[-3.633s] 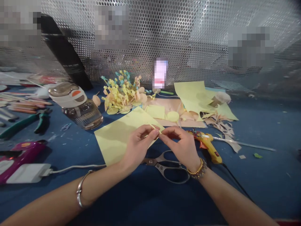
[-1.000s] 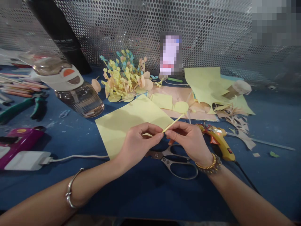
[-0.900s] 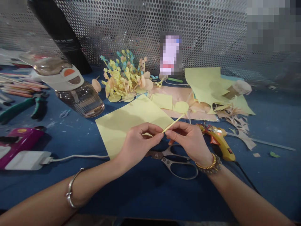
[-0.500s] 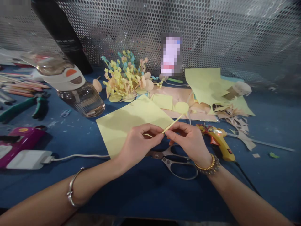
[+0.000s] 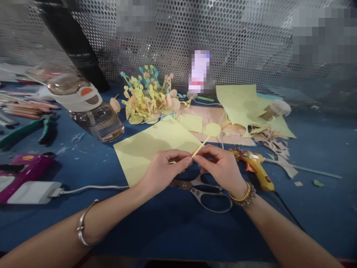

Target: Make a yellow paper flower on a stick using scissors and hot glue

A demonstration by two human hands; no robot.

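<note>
A thin pale-yellow paper strip (image 5: 201, 146) slants up and to the right between my fingertips. My left hand (image 5: 164, 167) pinches its lower end. Close against it, my right hand (image 5: 220, 165) pinches the strip too, thumb and forefinger together. Under the hands lies a large yellow paper sheet (image 5: 145, 149). Metal scissors (image 5: 195, 189) rest on the blue table (image 5: 156, 230), partly covered by both hands. Beyond the sheet are small yellow paper squares (image 5: 190, 123) and a round yellow piece (image 5: 213, 130).
Paper flowers (image 5: 147, 96) stand behind the sheet. At left are a glass bottle (image 5: 95, 115), green-handled pliers (image 5: 22, 134), and a white charger (image 5: 35, 190) with a cable. A yellow glue gun (image 5: 259, 171) lies at right, near paper scraps (image 5: 275, 143). A phone (image 5: 199, 70) leans behind.
The view has shifted slightly, so the background sits a little lower and the right-side objects further left. Both hands keep their pinch on the strip, which looks a bit shorter and steeper.
</note>
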